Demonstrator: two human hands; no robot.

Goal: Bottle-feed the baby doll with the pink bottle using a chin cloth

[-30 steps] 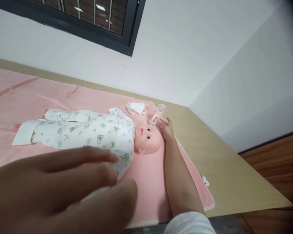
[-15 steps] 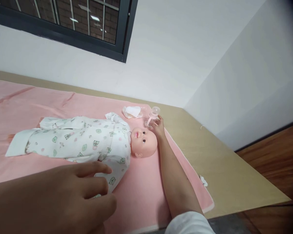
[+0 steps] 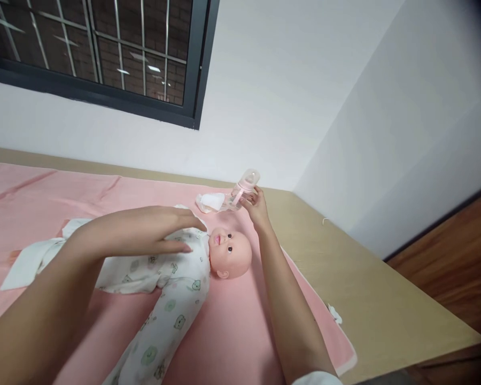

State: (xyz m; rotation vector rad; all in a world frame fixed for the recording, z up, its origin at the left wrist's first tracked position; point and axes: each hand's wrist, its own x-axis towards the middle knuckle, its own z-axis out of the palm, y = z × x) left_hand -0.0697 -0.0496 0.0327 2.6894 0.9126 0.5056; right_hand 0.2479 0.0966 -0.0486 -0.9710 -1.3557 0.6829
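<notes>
A baby doll [image 3: 228, 252] in a white printed sleepsuit lies on its back on a pink blanket [image 3: 232, 331], head to the right. My left hand [image 3: 156, 231] hovers flat over the doll's chest with fingers stretched out, holding nothing. My right hand [image 3: 256, 206] is closed on a clear baby bottle [image 3: 243, 188] with a pink collar, lifted off the table just beyond the doll's head.
A crumpled white cloth [image 3: 210, 202] lies by the blanket's far edge. The blanket covers a tan table [image 3: 369, 289] set in a wall corner. A small white scrap [image 3: 335, 314] lies near the blanket's right edge. A barred window [image 3: 96, 48] is above.
My right hand has closed on the bottle and lifted it off the table. My left hand moved away from the camera to above the doll's chest. The view tilted upward.
</notes>
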